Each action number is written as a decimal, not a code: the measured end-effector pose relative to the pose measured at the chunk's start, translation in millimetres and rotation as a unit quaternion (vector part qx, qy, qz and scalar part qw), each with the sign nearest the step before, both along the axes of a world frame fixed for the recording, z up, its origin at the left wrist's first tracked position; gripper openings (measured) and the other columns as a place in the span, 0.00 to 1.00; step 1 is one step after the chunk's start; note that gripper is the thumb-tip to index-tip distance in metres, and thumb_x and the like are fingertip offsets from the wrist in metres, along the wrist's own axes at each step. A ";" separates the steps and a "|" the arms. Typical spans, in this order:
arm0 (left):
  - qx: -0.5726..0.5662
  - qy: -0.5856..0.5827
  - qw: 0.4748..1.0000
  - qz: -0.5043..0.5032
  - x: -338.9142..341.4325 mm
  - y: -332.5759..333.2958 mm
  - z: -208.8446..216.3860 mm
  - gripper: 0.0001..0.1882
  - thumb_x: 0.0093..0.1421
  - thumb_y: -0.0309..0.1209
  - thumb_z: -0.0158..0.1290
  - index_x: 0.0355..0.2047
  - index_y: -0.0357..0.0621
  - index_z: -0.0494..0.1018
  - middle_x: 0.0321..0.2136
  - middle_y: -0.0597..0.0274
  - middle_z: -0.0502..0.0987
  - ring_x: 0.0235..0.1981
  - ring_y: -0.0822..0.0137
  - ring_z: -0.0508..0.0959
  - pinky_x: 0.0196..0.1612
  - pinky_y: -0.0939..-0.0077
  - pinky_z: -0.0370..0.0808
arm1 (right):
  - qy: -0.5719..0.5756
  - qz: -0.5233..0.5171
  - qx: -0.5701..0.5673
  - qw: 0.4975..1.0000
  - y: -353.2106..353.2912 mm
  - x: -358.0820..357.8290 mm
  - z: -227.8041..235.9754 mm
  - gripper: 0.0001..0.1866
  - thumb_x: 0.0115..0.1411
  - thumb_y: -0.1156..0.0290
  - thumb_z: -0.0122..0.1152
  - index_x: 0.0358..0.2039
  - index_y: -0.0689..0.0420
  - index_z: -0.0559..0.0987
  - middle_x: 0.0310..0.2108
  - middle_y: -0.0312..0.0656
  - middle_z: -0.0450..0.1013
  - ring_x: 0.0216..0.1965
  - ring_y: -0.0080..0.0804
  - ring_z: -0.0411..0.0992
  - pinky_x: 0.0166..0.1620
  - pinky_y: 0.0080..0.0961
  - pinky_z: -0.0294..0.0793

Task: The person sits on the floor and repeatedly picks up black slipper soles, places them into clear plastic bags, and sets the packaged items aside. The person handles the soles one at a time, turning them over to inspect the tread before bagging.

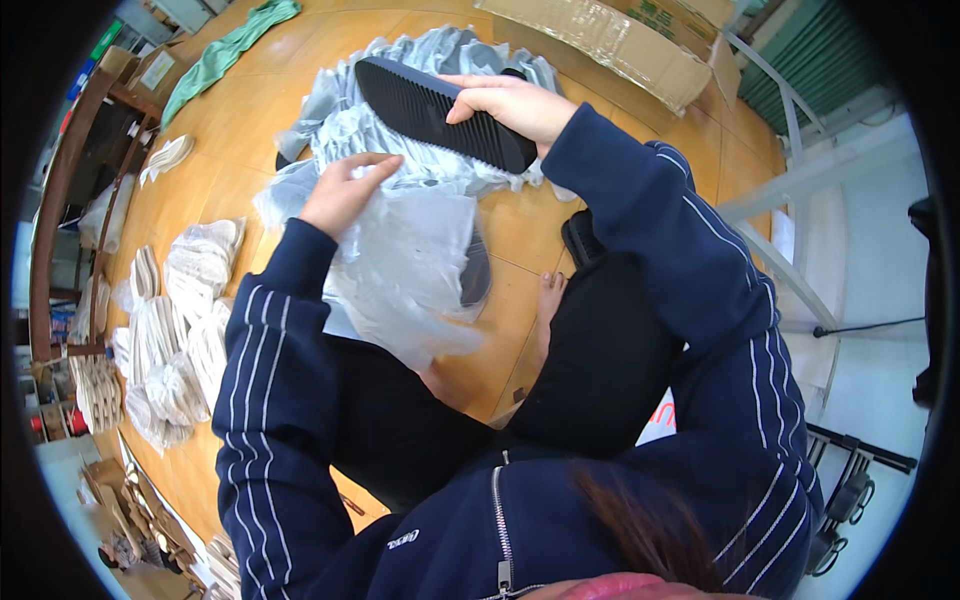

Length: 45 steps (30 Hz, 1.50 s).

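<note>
My right hand (515, 105) grips a black slide sandal (430, 115), its ribbed sole turned up toward me, above a heap of clear plastic bags (330, 100) on the floor. My left hand (345, 195) is closed, thumb against fingers, at the top of a clear plastic bag (400, 270) that hangs over my lap. The exact pinch is hard to make out against the heap. A dark grey rounded sole (477, 272) shows beside the bag. Another black sandal (580, 238) lies by my right knee.
Bundles of whitish soles (165, 330), some bagged, lie on the wooden floor at left, near a brown shelf (62, 200). A green cloth (225, 60) lies at far left. An open cardboard box (610, 55) stands at the back right, beside a white metal frame (790, 185).
</note>
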State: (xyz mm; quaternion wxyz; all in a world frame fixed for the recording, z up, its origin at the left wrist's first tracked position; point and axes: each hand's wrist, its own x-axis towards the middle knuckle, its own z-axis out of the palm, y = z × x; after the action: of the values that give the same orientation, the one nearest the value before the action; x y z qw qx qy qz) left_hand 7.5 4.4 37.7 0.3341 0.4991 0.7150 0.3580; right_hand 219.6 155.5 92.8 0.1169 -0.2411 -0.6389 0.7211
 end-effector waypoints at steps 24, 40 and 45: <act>0.100 -0.164 0.949 0.252 -65.0 -12.2 -7.7 0.17 0.63 0.37 0.53 0.45 0.37 0.78 0.43 0.63 0.78 0.42 0.74 0.73 0.48 0.82 0.68 | -0.158 -0.210 0.512 0.818 -15.1 188.7 -175.1 0.18 0.54 0.65 0.66 0.45 0.54 0.79 0.49 0.43 0.75 0.52 0.45 0.71 0.55 0.37 0.67; 0.113 -0.084 0.945 0.294 -70.7 -17.4 -8.6 0.18 0.62 0.39 0.53 0.45 0.39 0.78 0.30 0.70 0.69 0.32 0.79 0.69 0.37 0.85 0.66 | -0.229 0.159 0.559 0.781 -85.5 39.1 -382.1 0.38 0.62 0.44 0.45 0.69 0.44 0.52 0.71 0.45 0.42 0.70 0.51 0.46 0.61 0.67 0.50; 0.117 -0.089 0.946 0.289 -66.0 -5.3 -9.2 0.16 0.62 0.37 0.53 0.43 0.38 0.78 0.35 0.67 0.75 0.36 0.77 0.70 0.42 0.83 0.66 | -0.196 0.139 0.667 0.705 -75.9 49.1 -414.0 0.33 0.65 0.51 0.40 0.67 0.53 0.55 0.70 0.58 0.40 0.65 0.57 0.56 0.60 0.63 0.55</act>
State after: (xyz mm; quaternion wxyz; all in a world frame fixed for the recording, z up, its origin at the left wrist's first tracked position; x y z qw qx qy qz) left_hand -58.6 -0.9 28.5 0.2178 0.2726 0.7492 0.5630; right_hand 268.7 79.7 -321.2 0.0176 -0.1449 -0.9880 0.0515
